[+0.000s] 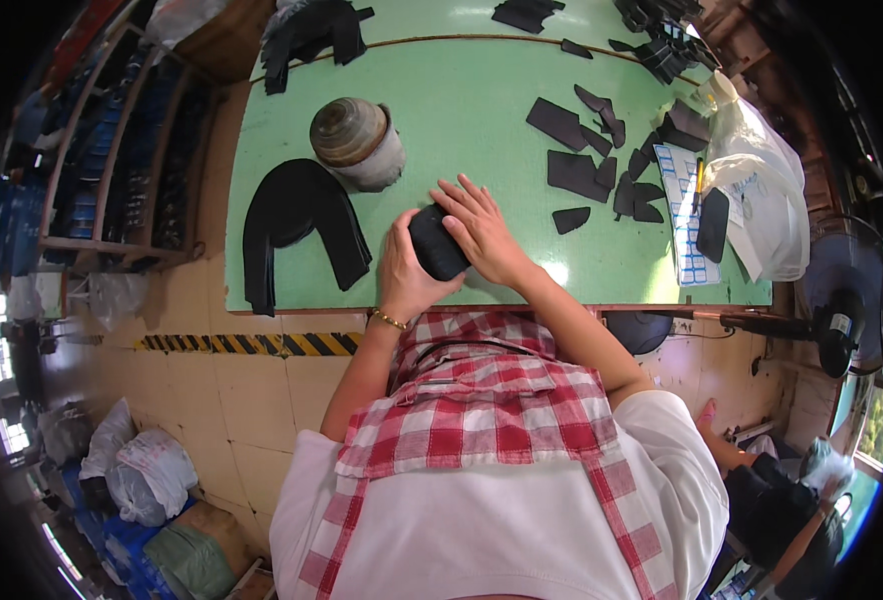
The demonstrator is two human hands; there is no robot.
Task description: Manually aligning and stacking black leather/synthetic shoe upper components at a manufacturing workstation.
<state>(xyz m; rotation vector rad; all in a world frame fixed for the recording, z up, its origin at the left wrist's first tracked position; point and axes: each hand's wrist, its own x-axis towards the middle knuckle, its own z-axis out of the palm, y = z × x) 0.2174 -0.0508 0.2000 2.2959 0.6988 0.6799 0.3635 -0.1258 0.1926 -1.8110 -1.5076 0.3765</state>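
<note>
Near the front edge of the green table, my left hand (pixel 408 270) is wrapped around a dark rounded bundle (pixel 438 243), which looks like layered black pieces. My right hand (pixel 486 235) rests against the bundle's right side and top, its fingers stretched out. Part of the bundle is hidden under both hands. Left of my hands lies a stack of black U-shaped cut pieces (pixel 296 200), its layers slightly fanned. Just behind that stack stands a grey and brown rounded block or pot (pixel 356 140) with a pale, worn lower part.
Loose black cut pieces (pixel 576 172) are scattered on the table's right (pixel 481 120). Beside them lie a blue-and-white sheet (pixel 683 200), a yellow pen (pixel 699 180) and a white plastic bag (pixel 761 180). A fan (pixel 839 300) stands at the right; a filled rack (pixel 111 150) stands left. Another person (pixel 786 520) is at lower right.
</note>
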